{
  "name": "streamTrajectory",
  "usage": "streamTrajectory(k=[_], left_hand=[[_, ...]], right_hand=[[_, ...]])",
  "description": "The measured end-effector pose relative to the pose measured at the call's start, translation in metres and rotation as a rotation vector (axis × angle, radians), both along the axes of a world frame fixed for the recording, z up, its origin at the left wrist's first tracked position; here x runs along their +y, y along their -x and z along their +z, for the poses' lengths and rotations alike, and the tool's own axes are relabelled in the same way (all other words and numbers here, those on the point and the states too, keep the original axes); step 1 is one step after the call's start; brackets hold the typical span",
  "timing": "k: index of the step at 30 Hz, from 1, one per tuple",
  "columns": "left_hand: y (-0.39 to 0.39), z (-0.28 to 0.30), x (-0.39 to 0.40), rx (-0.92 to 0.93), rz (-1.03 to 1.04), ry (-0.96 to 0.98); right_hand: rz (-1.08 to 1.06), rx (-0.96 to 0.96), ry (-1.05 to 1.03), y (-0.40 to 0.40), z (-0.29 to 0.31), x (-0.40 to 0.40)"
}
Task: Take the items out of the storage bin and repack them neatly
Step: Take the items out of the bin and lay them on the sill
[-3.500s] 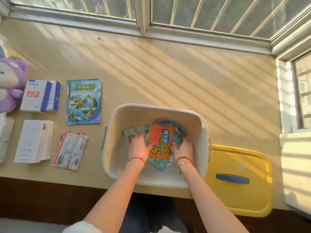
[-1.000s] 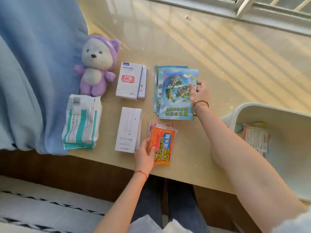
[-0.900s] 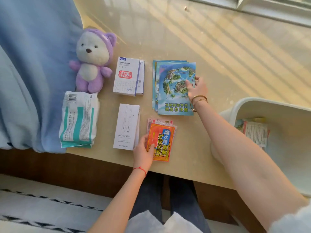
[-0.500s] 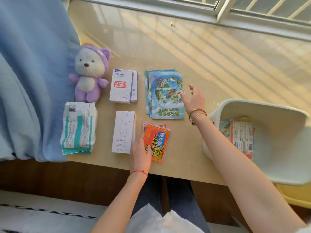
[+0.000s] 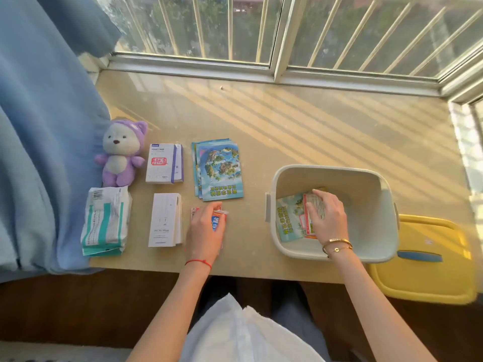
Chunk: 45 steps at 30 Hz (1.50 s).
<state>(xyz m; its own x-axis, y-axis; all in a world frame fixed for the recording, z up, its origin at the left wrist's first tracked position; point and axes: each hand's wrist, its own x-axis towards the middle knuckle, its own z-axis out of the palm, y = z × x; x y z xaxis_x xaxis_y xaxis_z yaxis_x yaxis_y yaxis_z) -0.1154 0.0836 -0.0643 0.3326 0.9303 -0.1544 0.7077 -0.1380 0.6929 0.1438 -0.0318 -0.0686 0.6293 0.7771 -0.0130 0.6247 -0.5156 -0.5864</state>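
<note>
The cream storage bin (image 5: pixel 330 170) stands at the right of the tan table. Inside it lie a blue-green booklet (image 5: pixel 288 218) and, on top, a red and white packet (image 5: pixel 315 205). My right hand (image 5: pixel 328 218) is down in the bin, thumb and fingers closed on that packet. My left hand (image 5: pixel 205 231) lies palm down on a small stack of orange packets (image 5: pixel 217 221) on the table, fingers curled over its far edge and hiding most of it. A stack of blue booklets (image 5: pixel 219 169) lies just beyond.
Left of the packets are two white boxes (image 5: pixel 163 163) (image 5: pixel 164 220), a purple plush bear (image 5: pixel 120 152) and a green and white soft pack (image 5: pixel 104 220). A blue curtain (image 5: pixel 39 126) drapes over the table's left end. The yellow lid (image 5: pixel 423 259) lies right of the bin.
My right hand left the blue booklet stack and went right into the bin, onto the packet. My left hand slid forward over the orange packets. The view tilted up toward the window.
</note>
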Motion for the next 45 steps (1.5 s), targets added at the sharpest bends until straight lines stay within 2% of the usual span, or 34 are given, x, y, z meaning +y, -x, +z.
streamTrajectory(k=[3, 8, 17, 22, 26, 31, 34, 39, 42, 45], left_hand=[[-0.043, 0.010, -0.022, -0.006, -0.038, -0.062], [-0.113, 0.005, -0.055, -0.004, -0.081, -0.048], [-0.208, -0.051, -0.059, 0.143, -0.146, 0.057], [-0.231, -0.091, -0.047, 0.310, -0.173, 0.159], [-0.240, -0.124, -0.044, 0.351, -0.236, 0.193], [-0.243, -0.149, -0.042, 0.476, -0.270, 0.086], [-0.244, -0.151, -0.040, 0.491, -0.266, 0.087], [-0.245, -0.142, -0.038, 0.404, -0.244, 0.200], [-0.243, -0.129, -0.038, 0.404, -0.264, 0.225], [-0.236, -0.108, -0.039, 0.378, -0.262, 0.263]], right_hand=[[-0.044, 0.043, 0.100, -0.041, -0.006, -0.038], [-0.085, 0.159, 0.285, -0.097, -0.025, -0.071], [-0.028, 0.326, 0.493, -0.129, -0.083, -0.050], [-0.089, 0.351, 0.516, -0.129, -0.121, -0.033], [-0.087, 0.225, 0.541, -0.127, -0.143, -0.029], [-0.085, 0.120, 0.504, -0.129, -0.155, -0.030], [-0.133, 0.158, 0.507, -0.132, -0.158, -0.029], [-0.188, 0.284, 0.552, -0.146, -0.158, -0.025], [-0.263, 0.425, 0.454, -0.156, -0.148, -0.027], [-0.271, 0.456, 0.342, -0.165, -0.127, -0.034]])
